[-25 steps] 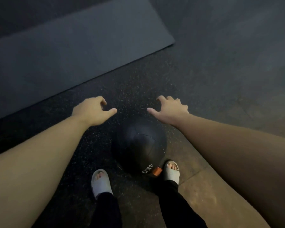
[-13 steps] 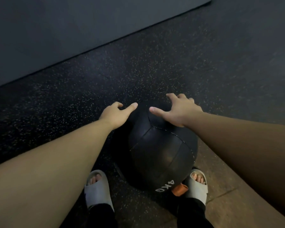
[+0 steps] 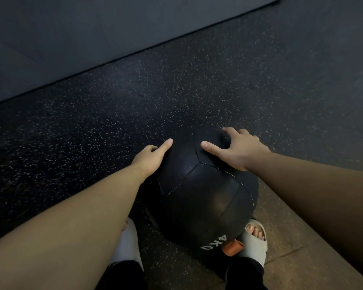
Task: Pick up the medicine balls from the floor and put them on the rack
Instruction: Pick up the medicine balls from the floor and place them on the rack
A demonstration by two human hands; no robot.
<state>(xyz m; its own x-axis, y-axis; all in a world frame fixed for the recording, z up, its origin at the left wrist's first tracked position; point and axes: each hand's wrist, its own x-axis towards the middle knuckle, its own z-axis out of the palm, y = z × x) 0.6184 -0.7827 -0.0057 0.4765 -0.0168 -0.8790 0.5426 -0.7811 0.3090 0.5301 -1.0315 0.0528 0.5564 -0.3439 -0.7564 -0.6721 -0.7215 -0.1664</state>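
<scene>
Black stitched leather medicine ball point(image 3: 205, 191) marked 4KG, on speckled rubber floor point(image 3: 113, 126), between both palms. Left hand point(image 3: 149, 159) and right hand point(image 3: 237, 149) spread open against its sides, not yet lifting. Rack out of view; everything left.

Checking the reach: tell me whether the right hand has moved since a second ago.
Yes. The right hand came down onto the ball, which sits by the same sandals; earlier it hovered beyond it.
</scene>
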